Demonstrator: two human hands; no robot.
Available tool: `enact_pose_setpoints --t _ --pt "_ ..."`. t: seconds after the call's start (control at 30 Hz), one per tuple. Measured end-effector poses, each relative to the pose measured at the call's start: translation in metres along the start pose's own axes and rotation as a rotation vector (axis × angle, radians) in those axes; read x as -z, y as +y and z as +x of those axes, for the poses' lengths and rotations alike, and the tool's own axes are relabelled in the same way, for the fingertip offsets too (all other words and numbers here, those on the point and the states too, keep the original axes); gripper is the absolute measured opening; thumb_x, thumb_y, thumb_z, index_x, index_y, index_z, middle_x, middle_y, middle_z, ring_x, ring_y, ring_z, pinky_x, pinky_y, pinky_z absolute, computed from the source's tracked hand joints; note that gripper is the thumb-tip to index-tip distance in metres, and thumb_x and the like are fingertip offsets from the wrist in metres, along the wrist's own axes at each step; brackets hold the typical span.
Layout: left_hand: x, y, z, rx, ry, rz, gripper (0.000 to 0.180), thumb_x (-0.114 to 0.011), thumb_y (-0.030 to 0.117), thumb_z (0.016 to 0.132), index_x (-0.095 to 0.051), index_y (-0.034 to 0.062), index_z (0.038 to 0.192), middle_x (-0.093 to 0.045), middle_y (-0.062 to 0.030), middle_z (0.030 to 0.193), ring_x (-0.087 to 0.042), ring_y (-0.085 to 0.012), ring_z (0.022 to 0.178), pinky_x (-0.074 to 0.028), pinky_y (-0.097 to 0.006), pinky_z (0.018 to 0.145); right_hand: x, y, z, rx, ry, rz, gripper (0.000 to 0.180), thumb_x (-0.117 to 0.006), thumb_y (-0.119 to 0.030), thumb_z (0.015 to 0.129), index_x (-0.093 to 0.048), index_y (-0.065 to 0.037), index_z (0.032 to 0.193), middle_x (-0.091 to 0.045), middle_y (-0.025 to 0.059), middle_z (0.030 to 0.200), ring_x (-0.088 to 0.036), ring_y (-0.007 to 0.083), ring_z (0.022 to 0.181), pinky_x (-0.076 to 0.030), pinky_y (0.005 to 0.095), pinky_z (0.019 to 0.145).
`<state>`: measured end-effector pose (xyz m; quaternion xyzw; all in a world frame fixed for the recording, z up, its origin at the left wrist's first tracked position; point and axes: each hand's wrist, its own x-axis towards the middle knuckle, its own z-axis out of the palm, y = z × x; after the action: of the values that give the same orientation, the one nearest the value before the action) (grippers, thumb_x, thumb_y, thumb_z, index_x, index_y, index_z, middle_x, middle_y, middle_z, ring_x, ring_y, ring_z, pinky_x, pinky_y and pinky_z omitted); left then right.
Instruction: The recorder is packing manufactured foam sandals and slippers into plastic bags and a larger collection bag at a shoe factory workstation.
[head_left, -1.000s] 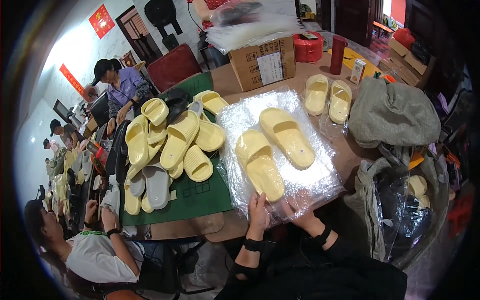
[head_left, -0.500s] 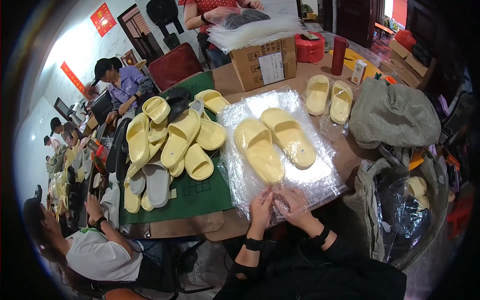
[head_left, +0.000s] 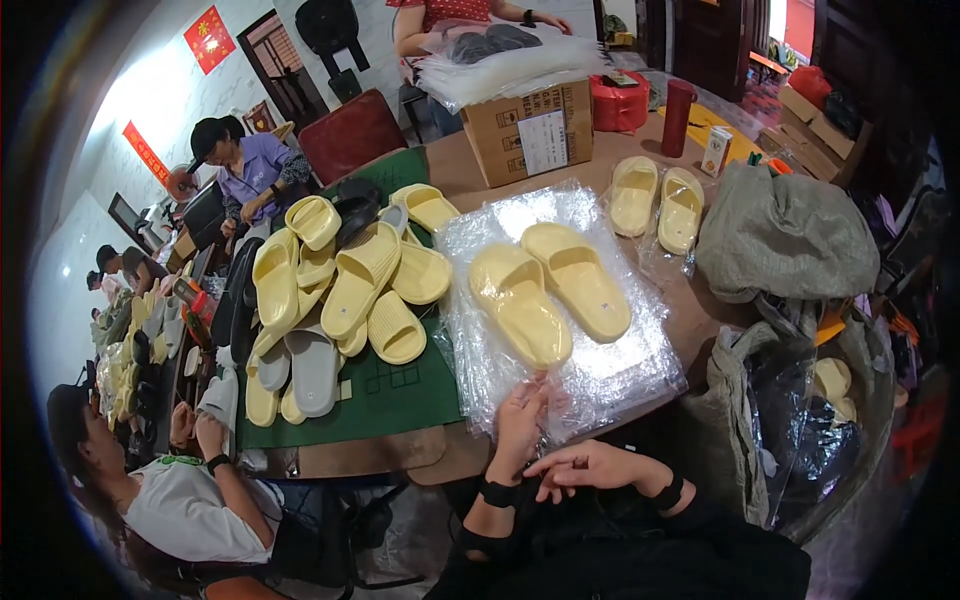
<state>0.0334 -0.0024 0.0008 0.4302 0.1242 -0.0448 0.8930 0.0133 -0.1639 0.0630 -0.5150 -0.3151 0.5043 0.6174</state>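
Two pale yellow slide sandals [head_left: 550,288] lie side by side on a stack of clear plastic bags [head_left: 600,375] on the brown table. My left hand [head_left: 520,425] rests on the near edge of the plastic stack, fingers pinching at a bag just below the left sandal. My right hand [head_left: 590,467] hovers flat a little nearer to me, fingers pointing left, off the plastic and holding nothing I can see. Both wrists wear black bands.
A heap of yellow and grey sandals [head_left: 335,300] lies on a green mat [head_left: 400,395] to the left. Another yellow pair [head_left: 655,200], a cardboard box [head_left: 530,125] and a grey bag [head_left: 785,235] stand beyond. Other people sit at left and far back. A sack [head_left: 800,430] stands at right.
My right hand has drawn back off the plastic toward me and turned flat. The left hand stays at the bags' near edge. The sandals have not moved.
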Motion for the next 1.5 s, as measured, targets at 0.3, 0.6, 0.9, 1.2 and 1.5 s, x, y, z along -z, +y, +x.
enact_pose_setpoints --t 0.3,0.6,0.9,1.2,1.5 --pt "-0.026 0.029 -0.015 -0.256 -0.066 0.333 0.030 -0.050 0.002 0.091 -0.049 -0.0064 0.120 -0.058 -0.0118 0.115 -0.057 -0.0188 0.102 -0.054 -0.033 0.083 0.023 0.021 -0.002 0.231 0.263 0.395 0.050 -0.047 -0.019 0.094 -0.032 0.000 0.137 -0.050 0.0148 0.128 -0.051 0.0233 0.115 -0.043 0.0364 0.093" --pt "-0.047 -0.001 -0.047 -0.768 -0.339 1.157 0.038 -0.059 0.010 0.083 -0.055 0.0064 0.122 -0.049 -0.0206 0.110 -0.044 -0.0375 0.110 -0.038 -0.043 0.089 0.030 0.020 0.000 0.396 0.873 0.898 0.039 -0.057 -0.015 0.090 -0.047 0.001 0.123 -0.057 0.0102 0.109 -0.055 0.0194 0.097 -0.048 0.0310 0.083" --pt "-0.024 -0.013 -0.047 -0.907 -0.078 1.230 0.036 -0.061 0.001 0.074 -0.055 -0.0002 0.110 -0.051 -0.0197 0.095 -0.047 -0.0394 0.086 -0.039 -0.044 0.078 0.028 -0.023 -0.011 0.228 0.887 -0.316 0.041 -0.052 -0.024 0.092 -0.049 0.004 0.122 -0.059 0.0144 0.109 -0.056 0.0214 0.099 -0.045 0.0325 0.087" --pt "-0.008 -0.044 -0.022 -0.498 -0.181 1.560 0.038 -0.057 0.022 0.081 -0.055 0.0076 0.117 -0.053 -0.0183 0.118 -0.046 -0.0385 0.113 -0.030 -0.054 0.097 0.052 -0.021 -0.011 0.465 0.820 -0.790 0.037 -0.062 -0.018 0.084 -0.055 -0.002 0.117 -0.062 0.0175 0.104 -0.060 0.0255 0.090 -0.047 0.0348 0.083" --pt "-0.008 -0.037 -0.028 -0.778 -0.099 1.720 0.049 -0.062 0.023 0.080 -0.050 0.0105 0.126 -0.040 -0.0187 0.133 -0.036 -0.0370 0.123 -0.028 -0.050 0.101 0.077 -0.083 -0.012 0.568 0.906 -1.525 0.031 -0.047 -0.006 0.089 -0.055 -0.004 0.120 -0.045 0.0272 0.126 -0.048 0.0362 0.115 -0.038 0.0404 0.097"
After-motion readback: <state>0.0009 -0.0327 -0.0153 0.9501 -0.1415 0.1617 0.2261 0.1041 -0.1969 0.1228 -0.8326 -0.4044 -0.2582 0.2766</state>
